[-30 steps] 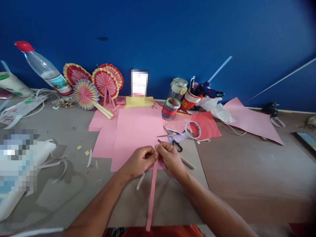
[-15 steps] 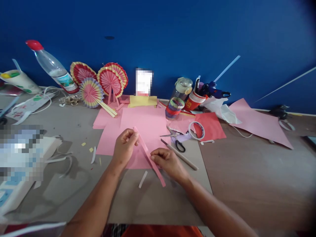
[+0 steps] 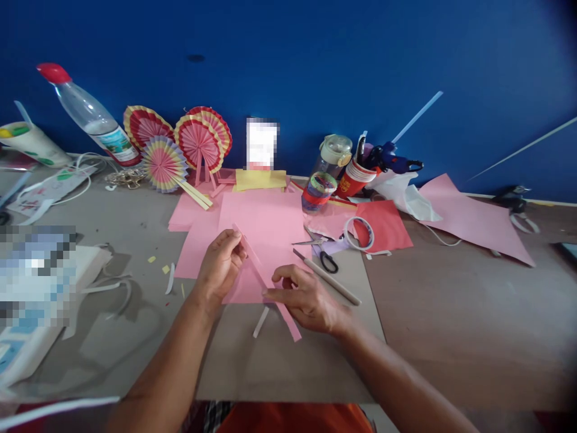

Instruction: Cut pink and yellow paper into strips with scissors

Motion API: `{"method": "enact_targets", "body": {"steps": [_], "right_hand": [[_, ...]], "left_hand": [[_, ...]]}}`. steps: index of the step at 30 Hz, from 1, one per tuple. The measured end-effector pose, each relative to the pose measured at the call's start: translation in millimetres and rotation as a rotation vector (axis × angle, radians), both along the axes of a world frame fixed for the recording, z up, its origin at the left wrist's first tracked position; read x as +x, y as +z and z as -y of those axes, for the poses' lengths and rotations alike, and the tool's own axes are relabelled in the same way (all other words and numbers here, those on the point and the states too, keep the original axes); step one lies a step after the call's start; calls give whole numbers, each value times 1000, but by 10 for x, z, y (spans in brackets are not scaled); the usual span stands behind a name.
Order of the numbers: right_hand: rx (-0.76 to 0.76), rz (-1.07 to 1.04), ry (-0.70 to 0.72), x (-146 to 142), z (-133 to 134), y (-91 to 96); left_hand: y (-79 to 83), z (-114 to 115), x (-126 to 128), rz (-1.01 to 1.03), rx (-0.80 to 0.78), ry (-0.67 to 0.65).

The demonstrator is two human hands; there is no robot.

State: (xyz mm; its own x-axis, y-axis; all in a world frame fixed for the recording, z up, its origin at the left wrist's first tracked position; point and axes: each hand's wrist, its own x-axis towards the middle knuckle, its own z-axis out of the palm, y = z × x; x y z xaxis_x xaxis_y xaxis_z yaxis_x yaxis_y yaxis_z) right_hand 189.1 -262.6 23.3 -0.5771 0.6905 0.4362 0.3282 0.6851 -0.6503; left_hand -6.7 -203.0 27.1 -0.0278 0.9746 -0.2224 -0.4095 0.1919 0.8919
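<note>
A folded pink paper strip (image 3: 265,282) runs slantwise over a large pink sheet (image 3: 261,228) in the middle of the table. My left hand (image 3: 220,264) is closed and pinches the strip's upper end. My right hand (image 3: 306,297) pinches the strip lower down between thumb and fingers, its other fingers partly stretched. The strip's lower end pokes out below my right hand. A small white paper slip (image 3: 260,322) lies just under the strip.
Scissors (image 3: 320,252), a thin stick (image 3: 327,276) and a tape ring (image 3: 358,233) lie right of my hands. Paper fans (image 3: 180,150), a plastic bottle (image 3: 90,117), a jar, a red cup of tools (image 3: 356,177) and more paper stand along the blue wall.
A second ago both hands pinched the strip together with its length hanging toward me. They then moved apart, and the strip now lies slantwise with my right hand lower on it.
</note>
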Motion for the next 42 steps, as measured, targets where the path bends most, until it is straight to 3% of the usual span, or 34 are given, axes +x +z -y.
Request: {"method": "enact_targets", "body": {"steps": [3, 8, 11, 19, 26, 35, 42], "right_hand": [[62, 27, -9, -21, 36, 29], [207, 5, 98, -66, 36, 22], [133, -71, 81, -95, 28, 5], [-205, -254, -281, -160, 72, 58], [-337, -304, -514, -224, 41, 67], [-467, -296, -598, -255, 27, -30], [-489, -297, -620, -262, 10, 29]], "left_hand": [[-29, -2, 8, -10, 3, 6], [-61, -2, 33, -10, 33, 8], [-72, 40, 68, -114, 39, -72], [33, 189, 215, -383, 163, -222], [53, 268, 287, -338, 169, -364], [-6, 288, 315, -281, 168, -373], [-55, 292, 313, -275, 175, -352]]}}
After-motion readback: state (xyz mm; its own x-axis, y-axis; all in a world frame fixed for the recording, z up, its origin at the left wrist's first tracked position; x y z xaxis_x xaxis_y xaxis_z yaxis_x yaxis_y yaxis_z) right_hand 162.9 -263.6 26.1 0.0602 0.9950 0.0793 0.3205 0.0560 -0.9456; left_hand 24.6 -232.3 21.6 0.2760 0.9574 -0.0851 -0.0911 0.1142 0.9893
